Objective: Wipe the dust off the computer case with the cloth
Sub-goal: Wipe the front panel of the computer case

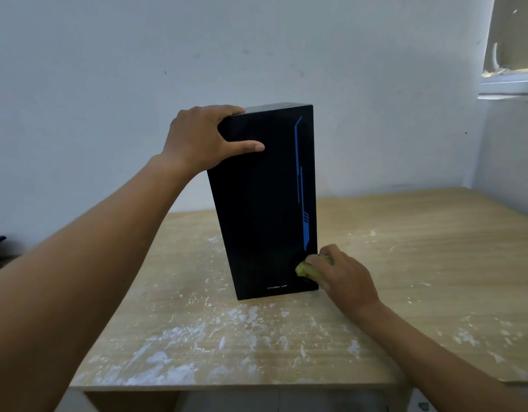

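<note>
Case: the black computer case (265, 203) stands upright near the middle of the wooden table (420, 263), its front panel with a blue line pattern facing the person.
Cloth: a small bunched yellow-green cloth (308, 269) is pressed against the front panel's lower right corner, close to the table.
Right hand: the right hand (343, 273) has its fingers curled round the cloth and holds it to the case.
Left hand: the left hand (201, 138) grips the case's top left corner, fingers over the top edge, thumb stretched flat across the front.
Table: pale wood, smeared with white powdery patches around and in front of the case.
Background: a plain white wall (108, 84) behind; a window ledge (509, 84) at upper right.
</note>
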